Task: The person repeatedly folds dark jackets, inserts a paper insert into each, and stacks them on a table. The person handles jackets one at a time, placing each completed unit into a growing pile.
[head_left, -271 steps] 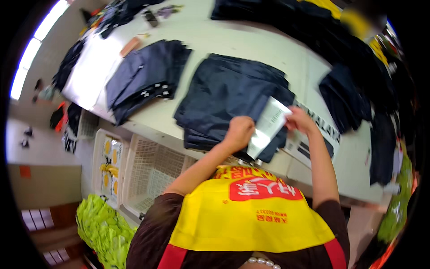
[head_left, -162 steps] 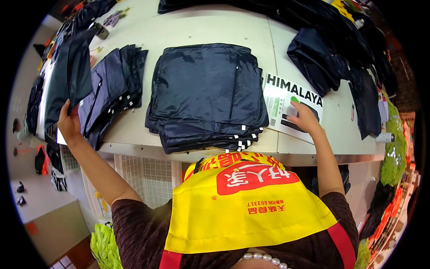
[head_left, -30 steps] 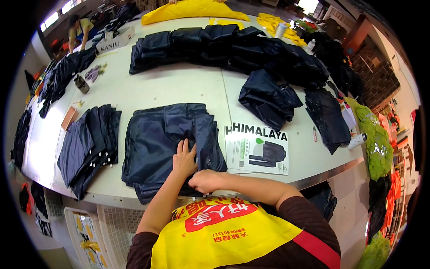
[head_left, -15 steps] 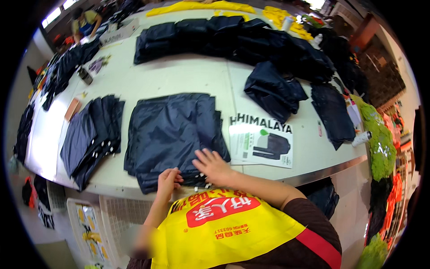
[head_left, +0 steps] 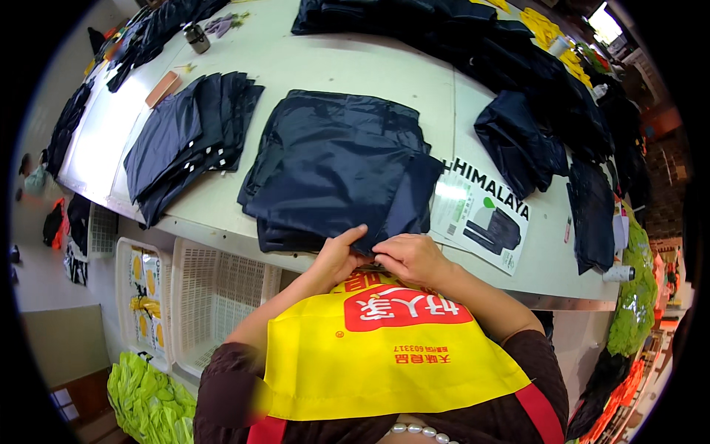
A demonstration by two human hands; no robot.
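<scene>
A stack of folded, shiny navy garments (head_left: pixel 333 163) lies in front of me at the table's near edge. The top one is skewed, and its right part slants out over the layers beneath. My left hand (head_left: pixel 339 259) is closed at the near edge of that top garment, thumb stretched across the cloth and the other fingers mostly hidden. Close beside it, my right hand (head_left: pixel 416 259) is curled, pinching the same edge between thumb and fingers. Flat packaging sheets (head_left: pixel 484 229) with a jacket picture lie right of the stack.
Left of the stack lies a fanned pile of navy garments (head_left: pixel 192 137), with a brown block (head_left: pixel 163 88) and a dark bottle (head_left: pixel 196 37) beyond. More navy clothing (head_left: pixel 518 133) covers the back right. White plastic crates (head_left: pixel 222 296) stand below the table's front edge.
My view has tilted down and turned. My right hand has left its flat, spread pose on the stack and joined the left at the near edge. The top garment's right part now lies aslant.
</scene>
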